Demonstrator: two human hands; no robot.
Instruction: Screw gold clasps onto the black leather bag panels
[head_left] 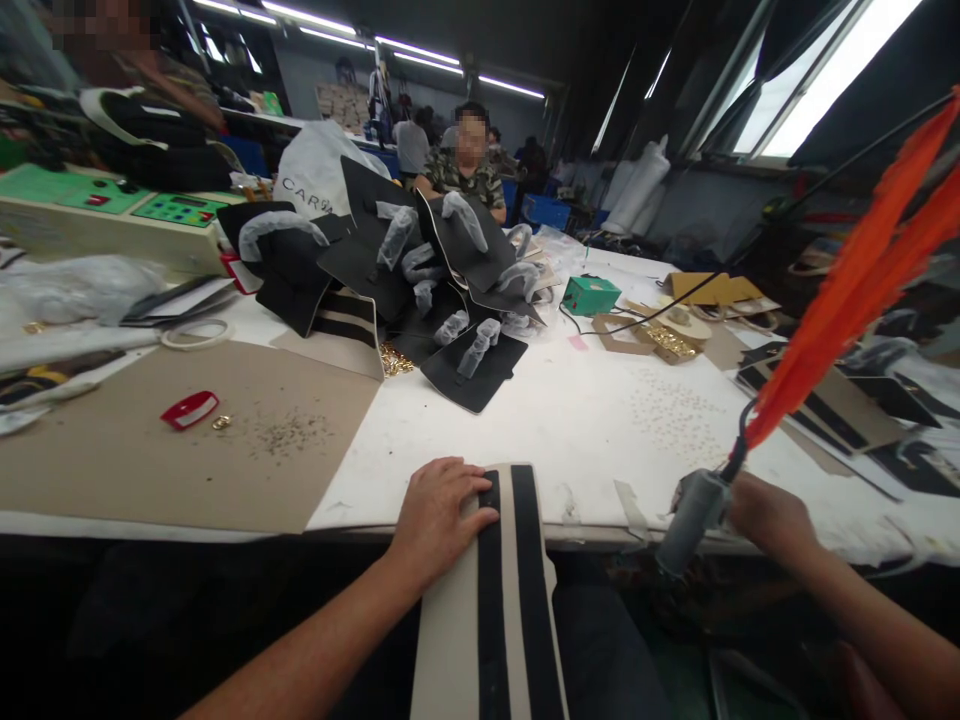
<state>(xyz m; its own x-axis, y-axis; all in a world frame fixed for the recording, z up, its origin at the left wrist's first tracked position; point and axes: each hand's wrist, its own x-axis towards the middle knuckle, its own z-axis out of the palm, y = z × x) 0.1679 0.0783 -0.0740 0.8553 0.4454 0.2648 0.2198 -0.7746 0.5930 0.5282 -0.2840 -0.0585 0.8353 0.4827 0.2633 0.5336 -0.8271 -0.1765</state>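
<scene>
Lying lengthwise in front of us is the beige panel (450, 640) with two black stripes (529, 560); its far end reaches over the near edge of the white table (555, 430), and the rest comes down toward our lap. On this far end we rest our left hand (439, 515), with the fingertips on the nearer black stripe and the thumb a little apart from them — whether the hand also grips the panel, we cannot tell. Our right hand (765, 515) is closed on a grey cylindrical tool (694, 522), at the table edge and well apart from the panel, though most of its fingers are hidden. From the top of this tool, orange strips (862, 260) go up to the right. To the left of the panel we see a brown sheet (135, 440), which carries a red holder (190, 410), some gold pieces (221, 422) and many dark bits (289, 435). Beyond our left hand there is a pile of black panels (382, 270) with wrapped handles (480, 348); to its right stand a green box (591, 294) and an open carton (637, 340) with gold parts (671, 342). Across the table, behind the pile, we see a person (476, 185) in a camouflage shirt.
</scene>
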